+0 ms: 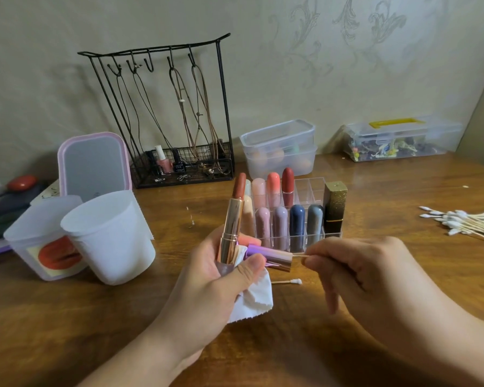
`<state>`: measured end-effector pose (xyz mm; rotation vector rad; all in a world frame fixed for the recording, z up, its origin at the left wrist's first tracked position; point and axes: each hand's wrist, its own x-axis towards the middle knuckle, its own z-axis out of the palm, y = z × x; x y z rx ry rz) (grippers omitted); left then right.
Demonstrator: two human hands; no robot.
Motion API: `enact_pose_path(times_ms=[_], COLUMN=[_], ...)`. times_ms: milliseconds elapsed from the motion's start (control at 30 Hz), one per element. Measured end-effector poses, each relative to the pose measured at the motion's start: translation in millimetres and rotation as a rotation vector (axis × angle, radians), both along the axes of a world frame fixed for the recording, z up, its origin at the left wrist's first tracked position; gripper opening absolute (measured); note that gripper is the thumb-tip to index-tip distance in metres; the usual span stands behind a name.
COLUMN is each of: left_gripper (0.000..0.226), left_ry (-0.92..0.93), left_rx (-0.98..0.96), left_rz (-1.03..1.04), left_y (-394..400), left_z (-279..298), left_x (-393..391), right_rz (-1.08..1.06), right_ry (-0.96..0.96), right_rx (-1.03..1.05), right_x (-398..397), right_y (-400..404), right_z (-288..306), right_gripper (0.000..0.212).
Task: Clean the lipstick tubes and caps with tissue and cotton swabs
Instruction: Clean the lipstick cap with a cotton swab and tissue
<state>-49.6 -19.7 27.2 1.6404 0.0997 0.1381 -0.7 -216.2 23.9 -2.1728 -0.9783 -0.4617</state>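
My left hand (pixel 221 277) grips three things at once: an open rose-gold lipstick tube (pixel 231 227) standing upright with its brown-red stick out, its purple and rose-gold cap (pixel 268 256) lying sideways, and a crumpled white tissue (pixel 253 298). My right hand (pixel 355 263) pinches a cotton swab (pixel 301 255) whose tip is inside the cap's open end. A used swab (pixel 287 282) lies on the table below the cap. Behind stands a clear organizer (pixel 310 188) with several lipsticks in it.
A pile of cotton swabs (pixel 467 220) lies at the right. Two white tubs (pixel 109 236) stand at the left with a pink mirror (pixel 94 163) behind. A black wire rack (pixel 176 118) and clear boxes (pixel 278 148) line the wall.
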Motion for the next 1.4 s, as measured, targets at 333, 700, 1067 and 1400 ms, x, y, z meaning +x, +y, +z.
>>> enact_pose_path(times_ms=[333,700,1067,1400], left_gripper=[0.03,0.034,0.033,0.031], left_ry=[-0.002,-0.023,-0.02,-0.024], left_rx=[-0.067,-0.023,-0.067,-0.094], left_rz=[-0.045,-0.054,-0.086,-0.079], left_y=[2,2,3,2], left_z=[0,1,2,3], left_x=[-1,-1,-2,-4], right_rz=[0.034,0.135,0.17,0.219], right_ry=[0.003,-0.011,-0.003,0.011], right_rx=[0.022,0.015,0.009,0.017], right_x=[-3,-9,-9,-11], right_y=[1,0,-2,-1], right_z=[-3,1,5,6], right_gripper=[0.017,0.018,0.016,0.017])
